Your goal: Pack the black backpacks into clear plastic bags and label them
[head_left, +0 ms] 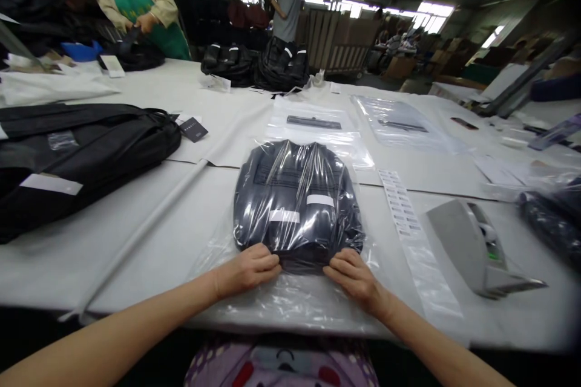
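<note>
A black backpack (pixel 295 187) lies inside a clear plastic bag (pixel 290 302) on the white table, in front of me. Two white strips show on its straps. My left hand (pixel 256 267) has its fingers closed on the plastic bag at the backpack's near left edge. At the near right edge, my right hand (pixel 351 275) pinches the same bag. The loose end of the plastic lies flat between my forearms, towards the table's front edge.
Black bags (pixel 91 151) lie at the left. A label strip (pixel 402 211) and a grey tape dispenser (pixel 481 248) are at the right. Flat plastic bags (pixel 318 127) lie behind. Beyond the table are a person in a green apron (pixel 136 0) and another person standing (pixel 288 3).
</note>
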Demonstrator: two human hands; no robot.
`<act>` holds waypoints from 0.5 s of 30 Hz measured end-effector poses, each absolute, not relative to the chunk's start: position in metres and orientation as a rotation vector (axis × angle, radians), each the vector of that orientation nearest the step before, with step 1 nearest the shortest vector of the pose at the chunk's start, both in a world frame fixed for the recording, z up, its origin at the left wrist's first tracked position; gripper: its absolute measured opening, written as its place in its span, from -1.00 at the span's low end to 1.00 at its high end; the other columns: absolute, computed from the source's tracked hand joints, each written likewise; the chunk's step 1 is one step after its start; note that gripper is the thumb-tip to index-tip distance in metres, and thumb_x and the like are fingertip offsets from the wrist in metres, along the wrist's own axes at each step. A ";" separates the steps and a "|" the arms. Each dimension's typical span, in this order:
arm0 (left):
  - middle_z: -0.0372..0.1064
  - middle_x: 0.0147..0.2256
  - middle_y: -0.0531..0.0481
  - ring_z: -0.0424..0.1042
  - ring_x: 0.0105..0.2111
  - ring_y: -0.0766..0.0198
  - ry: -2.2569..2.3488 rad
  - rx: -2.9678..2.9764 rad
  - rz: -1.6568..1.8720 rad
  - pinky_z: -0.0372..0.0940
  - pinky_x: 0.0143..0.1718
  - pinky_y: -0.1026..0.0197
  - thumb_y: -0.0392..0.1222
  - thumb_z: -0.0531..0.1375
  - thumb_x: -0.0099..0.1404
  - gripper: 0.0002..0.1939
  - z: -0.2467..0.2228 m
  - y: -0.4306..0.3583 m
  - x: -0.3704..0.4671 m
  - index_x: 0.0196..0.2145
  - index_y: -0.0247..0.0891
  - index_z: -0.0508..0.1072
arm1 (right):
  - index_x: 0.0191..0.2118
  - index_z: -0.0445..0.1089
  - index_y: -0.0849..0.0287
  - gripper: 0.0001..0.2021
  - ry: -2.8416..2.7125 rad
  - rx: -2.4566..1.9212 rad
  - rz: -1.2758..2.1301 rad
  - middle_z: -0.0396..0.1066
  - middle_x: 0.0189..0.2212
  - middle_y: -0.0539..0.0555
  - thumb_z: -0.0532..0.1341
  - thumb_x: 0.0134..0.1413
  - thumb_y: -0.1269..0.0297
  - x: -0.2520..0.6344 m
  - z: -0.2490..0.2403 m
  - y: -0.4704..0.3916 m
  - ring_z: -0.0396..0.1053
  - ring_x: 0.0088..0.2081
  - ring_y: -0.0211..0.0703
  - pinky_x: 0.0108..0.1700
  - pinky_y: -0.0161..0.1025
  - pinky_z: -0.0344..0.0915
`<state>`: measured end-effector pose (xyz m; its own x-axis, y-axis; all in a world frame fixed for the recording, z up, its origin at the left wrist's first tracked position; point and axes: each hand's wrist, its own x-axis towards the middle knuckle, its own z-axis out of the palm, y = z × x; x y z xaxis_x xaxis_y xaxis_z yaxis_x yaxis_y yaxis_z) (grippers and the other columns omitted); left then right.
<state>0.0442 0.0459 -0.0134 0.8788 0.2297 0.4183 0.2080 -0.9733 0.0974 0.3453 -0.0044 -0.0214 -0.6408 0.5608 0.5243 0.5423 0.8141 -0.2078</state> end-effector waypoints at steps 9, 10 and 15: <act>0.38 -0.27 -0.04 0.33 -0.34 0.32 0.251 3.241 0.625 0.20 -0.32 0.19 -0.39 0.07 0.32 -0.83 -0.021 0.038 0.044 -0.15 -0.36 0.39 | -0.14 0.37 0.30 -0.82 -2.489 -0.702 -0.119 0.44 -0.37 0.08 0.14 0.13 0.53 0.348 -0.022 0.000 0.32 -0.24 -0.19 -0.14 -0.10 0.24; 0.38 -0.27 -0.05 0.33 -0.34 0.31 0.272 3.241 0.614 0.20 -0.32 0.19 -0.39 0.06 0.33 -0.83 -0.022 0.035 0.045 -0.15 -0.37 0.39 | -0.13 0.37 0.30 -0.81 -2.491 -0.693 -0.123 0.44 -0.39 0.07 0.15 0.12 0.54 0.348 -0.022 0.001 0.32 -0.26 -0.21 -0.15 -0.11 0.24; 0.39 -0.26 -0.07 0.34 -0.36 0.29 0.528 3.223 0.501 0.21 -0.33 0.18 -0.42 0.01 0.32 -0.81 -0.028 0.018 0.054 -0.18 -0.37 0.38 | -0.09 0.36 0.21 -0.77 -2.508 -0.729 -0.105 0.45 -0.37 0.05 0.11 0.15 0.53 0.346 -0.020 -0.001 0.35 -0.25 -0.20 -0.12 -0.10 0.26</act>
